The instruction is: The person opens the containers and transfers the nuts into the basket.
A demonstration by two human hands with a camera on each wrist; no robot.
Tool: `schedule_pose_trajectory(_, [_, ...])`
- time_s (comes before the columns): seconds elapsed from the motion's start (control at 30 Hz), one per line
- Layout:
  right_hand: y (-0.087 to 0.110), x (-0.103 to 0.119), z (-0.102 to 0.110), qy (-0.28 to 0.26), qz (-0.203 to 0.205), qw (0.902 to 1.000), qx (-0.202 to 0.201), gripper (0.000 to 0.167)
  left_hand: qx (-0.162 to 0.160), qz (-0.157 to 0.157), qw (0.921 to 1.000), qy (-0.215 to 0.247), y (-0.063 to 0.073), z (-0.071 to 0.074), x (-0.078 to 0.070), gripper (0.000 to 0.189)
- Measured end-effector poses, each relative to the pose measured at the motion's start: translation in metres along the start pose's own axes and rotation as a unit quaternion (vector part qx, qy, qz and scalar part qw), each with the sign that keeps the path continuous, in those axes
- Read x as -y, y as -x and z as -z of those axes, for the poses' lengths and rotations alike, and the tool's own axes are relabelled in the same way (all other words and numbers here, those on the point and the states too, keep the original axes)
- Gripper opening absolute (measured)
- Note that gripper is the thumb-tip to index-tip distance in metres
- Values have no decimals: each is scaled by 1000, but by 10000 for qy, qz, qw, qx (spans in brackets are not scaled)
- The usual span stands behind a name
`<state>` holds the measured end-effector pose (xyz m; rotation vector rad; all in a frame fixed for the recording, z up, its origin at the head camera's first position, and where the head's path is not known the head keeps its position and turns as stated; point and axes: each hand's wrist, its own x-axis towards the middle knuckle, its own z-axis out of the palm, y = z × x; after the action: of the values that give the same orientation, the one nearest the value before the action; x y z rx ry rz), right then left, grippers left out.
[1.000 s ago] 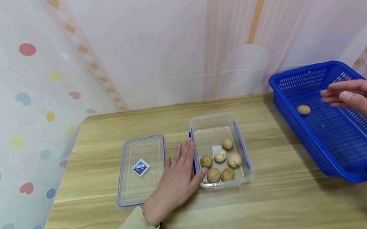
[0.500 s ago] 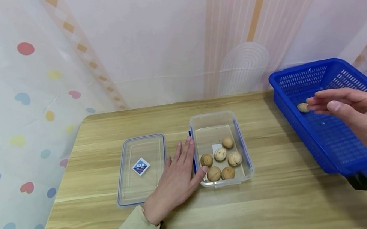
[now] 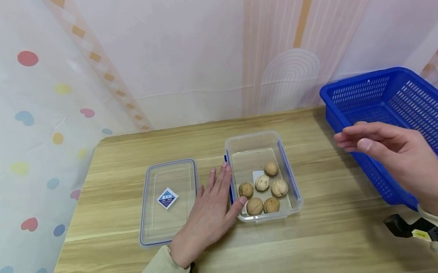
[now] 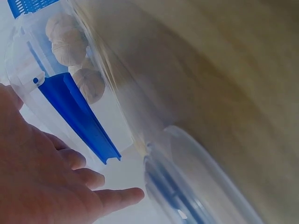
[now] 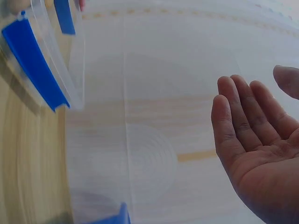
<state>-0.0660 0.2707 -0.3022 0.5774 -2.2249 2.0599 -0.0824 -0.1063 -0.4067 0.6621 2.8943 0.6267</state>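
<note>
Walnuts (image 3: 262,183), six of them, sit toward the near end of the clear box (image 3: 254,161) in the middle of the table (image 3: 328,236), just as they did a second ago. What differs is the right hand (image 3: 395,154): it was over the inside of the blue basket (image 3: 426,106) at the right, and now it is farther left, in front of the basket's left side. Its fingers are close together and gently bent, with the thumb held apart from them. The left hand (image 3: 209,214) has stayed put, its fingers straight and slightly spread, at the left side of the box; whether every fingertip touches the wall I cannot tell. To its left the lid (image 3: 170,225), with its diamond label (image 3: 167,198), lies flat in the same spot. One more walnut (image 3: 360,123) in the basket, in plain sight a second ago, now shows only a sliver above the right hand. The basket's near right corner runs out of the head view. The left hand hides much of the blue latch (image 4: 79,116) there, though the left wrist view shows it hanging down, with blurred nuts behind the plastic. In the right wrist view, the box is cut off at the upper left.
</note>
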Motion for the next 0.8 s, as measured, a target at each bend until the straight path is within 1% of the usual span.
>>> schedule_pose_trajectory(0.07, [-2,-3,-7,-37,-2,9999,106,33,16,-27,10000,19,0,1,2,77])
schedule_pose_trajectory(0.27, [-7,-11,-26,227,-34,9990,386,30,128,-152,9997,144,1,5,6,67])
schedule_pose_trajectory(0.5, [-12,-18,-47,771,-420,9946,557,28,235,-229,9992,226,4,6,7,64])
schedule_pose_trajectory(0.63, [-17,-22,-56,820,-381,9935,686,28,222,-237,9992,213,4,7,7,64])
schedule_pose_trajectory(0.8, [-23,-30,-64,1011,-308,9909,830,26,209,-230,9994,181,3,7,7,64])
